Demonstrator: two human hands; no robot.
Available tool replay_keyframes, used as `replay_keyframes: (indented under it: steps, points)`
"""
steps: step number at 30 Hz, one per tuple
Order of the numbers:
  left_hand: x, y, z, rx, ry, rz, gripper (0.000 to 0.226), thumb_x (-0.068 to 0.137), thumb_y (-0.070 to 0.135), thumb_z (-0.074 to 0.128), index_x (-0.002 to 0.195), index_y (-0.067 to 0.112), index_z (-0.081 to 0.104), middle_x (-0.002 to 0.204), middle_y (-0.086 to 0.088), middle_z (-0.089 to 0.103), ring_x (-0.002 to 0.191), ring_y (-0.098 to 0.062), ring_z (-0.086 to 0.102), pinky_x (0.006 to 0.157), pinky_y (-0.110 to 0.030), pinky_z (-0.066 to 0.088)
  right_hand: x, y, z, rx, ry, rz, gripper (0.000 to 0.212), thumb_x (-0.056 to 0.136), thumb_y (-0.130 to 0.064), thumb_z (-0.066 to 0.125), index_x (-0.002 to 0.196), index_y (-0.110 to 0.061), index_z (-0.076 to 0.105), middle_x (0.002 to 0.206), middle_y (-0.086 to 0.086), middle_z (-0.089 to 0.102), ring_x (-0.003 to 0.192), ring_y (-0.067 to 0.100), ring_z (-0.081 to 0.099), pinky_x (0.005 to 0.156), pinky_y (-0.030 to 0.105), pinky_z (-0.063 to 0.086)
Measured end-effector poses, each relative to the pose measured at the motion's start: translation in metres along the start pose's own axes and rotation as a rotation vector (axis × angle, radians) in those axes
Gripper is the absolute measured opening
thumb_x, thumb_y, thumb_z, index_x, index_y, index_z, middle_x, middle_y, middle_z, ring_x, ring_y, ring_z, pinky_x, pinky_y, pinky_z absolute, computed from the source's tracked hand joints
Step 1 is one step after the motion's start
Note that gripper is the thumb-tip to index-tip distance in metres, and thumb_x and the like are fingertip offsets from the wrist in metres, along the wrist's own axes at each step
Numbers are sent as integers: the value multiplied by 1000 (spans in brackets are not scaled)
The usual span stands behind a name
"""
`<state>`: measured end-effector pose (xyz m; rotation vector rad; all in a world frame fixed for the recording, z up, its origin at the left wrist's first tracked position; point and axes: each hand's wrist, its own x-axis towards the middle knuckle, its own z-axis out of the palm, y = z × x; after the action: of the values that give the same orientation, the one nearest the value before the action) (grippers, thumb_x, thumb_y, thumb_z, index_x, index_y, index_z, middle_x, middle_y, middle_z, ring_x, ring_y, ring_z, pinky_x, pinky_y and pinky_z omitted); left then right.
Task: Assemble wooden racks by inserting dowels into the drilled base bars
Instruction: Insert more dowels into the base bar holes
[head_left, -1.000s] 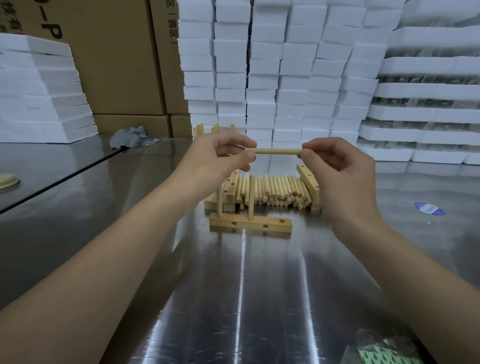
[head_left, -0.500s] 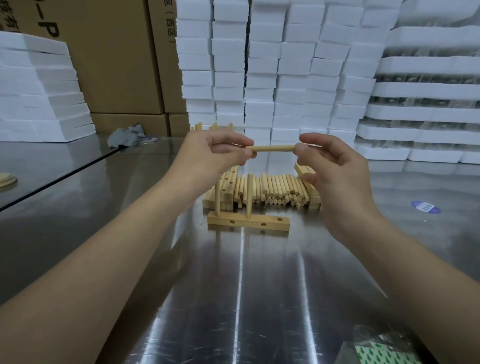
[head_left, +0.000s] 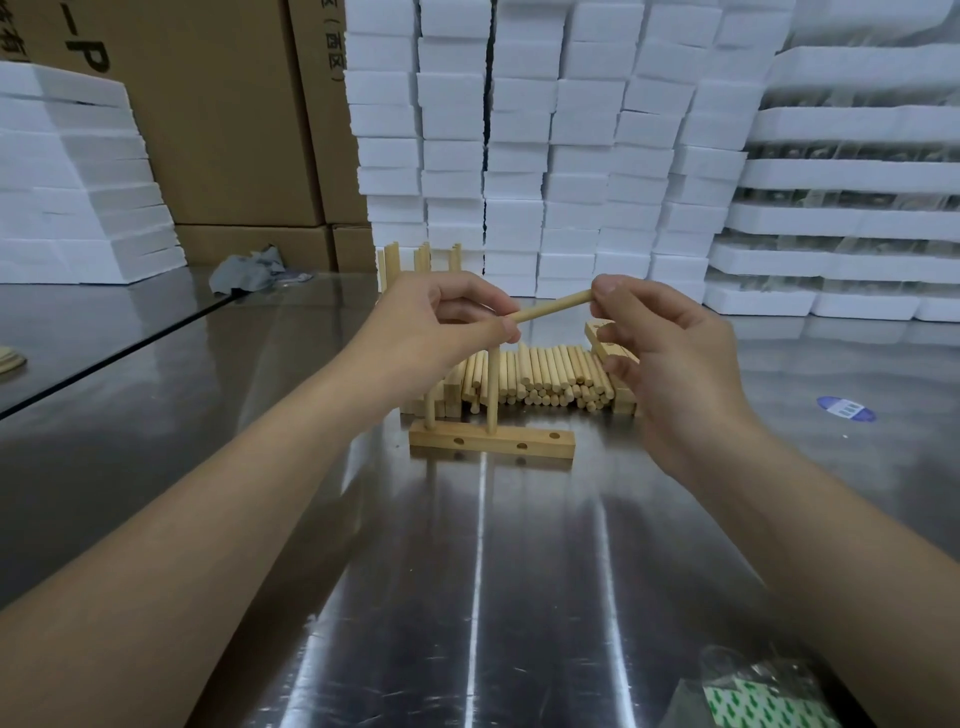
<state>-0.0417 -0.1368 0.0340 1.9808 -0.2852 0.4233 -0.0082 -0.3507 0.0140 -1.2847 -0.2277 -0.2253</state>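
**Both hands are pinching one dowel (head_left: 550, 306) over a drilled base bar (head_left: 493, 444).**
The left hand (head_left: 441, 322) and right hand (head_left: 670, 364) are gripping opposite ends, probably orienting it for an open hole. Two upright dowels (head_left: 492, 389) are standing in the bar before the dowel pile (head_left: 545, 376). A carton (head_left: 332, 130) is showing "西区".
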Motion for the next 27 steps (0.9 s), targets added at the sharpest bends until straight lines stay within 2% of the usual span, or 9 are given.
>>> replay_keyframes:
  steps: [3,8,12,14,17,20,22,25,27]
  points:
    - [0,-1,0,2,-8,11,13,94,18,82,107,20,79,92,4,84,96,-11,79,95,-42,61,1,-1,-2,22,4,17,17,89,-34,84,98,-20,83,87,-7,75,73,6,64,61,21,50]
    - [1,-4,2,10,-9,28,15,90,19,86,104,19,80,93,2,83,95,-14,80,99,-44,62,3,-1,-2,53,-32,58,21,94,-41,76,99,-22,83,87,-9,70,74,8,60,62,23,47]
    - [2,-6,3,13,-23,49,18,90,18,86,107,18,79,96,1,83,96,-16,80,98,-42,62,3,-3,-2,26,-235,97,25,98,-42,71,107,-21,82,88,-7,68,72,8,58,61,24,43]
    - [2,-9,2,38,-40,64,19,90,18,87,107,18,79,96,2,83,96,-15,79,94,-35,62,2,-2,1,-66,-275,65,25,101,-41,68,106,-20,81,86,-6,69,69,8,58,60,24,44]
    - [2,-12,1,91,-64,79,19,90,21,88,107,21,79,96,5,81,93,-11,77,83,-22,60,3,-4,0,-217,-162,-87,28,105,-37,63,96,-17,79,74,-6,67,61,9,58,55,22,44]
    - [2,-15,1,134,-55,114,16,87,20,90,100,19,80,92,5,80,89,-8,76,82,-21,59,9,-6,-10,-446,-105,-239,34,105,-35,60,85,-13,75,62,-7,60,56,12,55,56,27,46]
    - [3,-16,2,185,-47,161,13,86,18,91,93,20,80,88,7,79,86,-9,75,80,-24,59,11,-4,-13,-640,-192,-262,35,105,-37,60,79,-16,73,59,-6,59,57,12,54,63,35,47]
    - [2,-17,3,248,-33,203,12,86,20,91,90,23,80,85,11,78,83,-8,73,76,-26,59,7,2,-11,-848,-328,-258,38,103,-39,61,74,-16,70,59,-1,58,55,9,51,62,30,44]
    - [3,-18,3,250,-37,210,13,85,21,91,89,24,79,84,13,77,82,-7,72,72,-20,54,4,4,-10,-948,-371,-289,42,104,-41,60,73,-13,67,61,4,59,56,9,48,59,28,41]
